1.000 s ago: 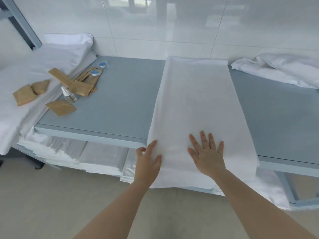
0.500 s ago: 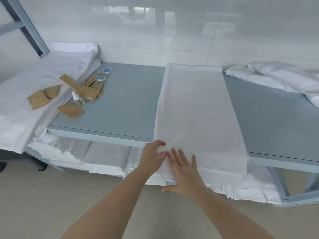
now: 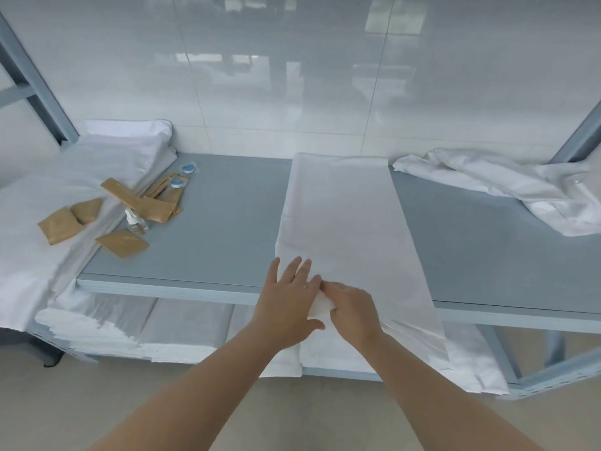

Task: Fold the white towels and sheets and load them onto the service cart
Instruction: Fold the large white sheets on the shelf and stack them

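Head view: both hands at the near left corner of a long folded sheet

The sheet (image 3: 344,229) lies lengthwise across the table (image 3: 227,229), its near end hanging over the front edge, likely so it can be lifted for the next fold. The left hand (image 3: 289,297) rests on it with fingers straight, pinning the cloth, while the right hand (image 3: 351,307) has its fingers curled, pinching the corner

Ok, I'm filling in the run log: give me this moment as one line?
stage: folding | left hand: flat on folded sheet | right hand: pinching sheet's near edge | place: grey shelf | crumpled linen: untouched, right
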`<state>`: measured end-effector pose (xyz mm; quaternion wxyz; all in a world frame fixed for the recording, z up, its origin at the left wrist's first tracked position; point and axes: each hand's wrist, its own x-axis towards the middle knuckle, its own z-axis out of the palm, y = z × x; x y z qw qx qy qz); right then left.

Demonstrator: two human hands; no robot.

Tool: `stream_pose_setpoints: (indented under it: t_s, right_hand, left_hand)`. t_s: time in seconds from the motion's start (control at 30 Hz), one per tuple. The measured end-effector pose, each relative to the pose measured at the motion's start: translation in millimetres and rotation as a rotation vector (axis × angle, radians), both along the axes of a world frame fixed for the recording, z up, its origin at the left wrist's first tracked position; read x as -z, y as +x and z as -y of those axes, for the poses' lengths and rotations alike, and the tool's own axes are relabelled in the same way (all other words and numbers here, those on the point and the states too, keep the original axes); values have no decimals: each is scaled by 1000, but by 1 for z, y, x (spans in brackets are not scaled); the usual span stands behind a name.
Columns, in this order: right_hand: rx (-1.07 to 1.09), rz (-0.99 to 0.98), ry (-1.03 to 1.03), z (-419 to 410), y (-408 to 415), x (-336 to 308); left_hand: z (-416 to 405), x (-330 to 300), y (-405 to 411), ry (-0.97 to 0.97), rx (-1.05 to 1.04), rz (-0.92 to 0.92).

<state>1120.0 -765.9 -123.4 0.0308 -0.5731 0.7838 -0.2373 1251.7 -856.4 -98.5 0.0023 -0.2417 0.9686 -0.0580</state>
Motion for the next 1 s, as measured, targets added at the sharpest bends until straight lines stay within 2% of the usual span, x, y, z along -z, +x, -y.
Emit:
stream_pose_setpoints:
  t_s: [0.1,0.23,0.43,0.57,0.93,1.0]
  right_hand:
    - [-4,-17,-29,0,1,-6]
    - [55,-46,-79,-9,3,3]
    - [315,-4,95,-57,-21,35]
    - [469,28,187,-87,-40,32]
    - [606,99,115,-137,-84,1]
    - [685,150,99,-154,-101,-5]
  left_hand:
    - [8,-5,-9,-102,-37,59]
    - [18,-10,-17,-119,26,67]
    - [32,-23,-6,-103,53,19]
    - [38,-41,-2,-126,55,7]
    - [20,-92,-9,-162,-76,-54]
    - [17,-98,-5,-172,-110,-70]
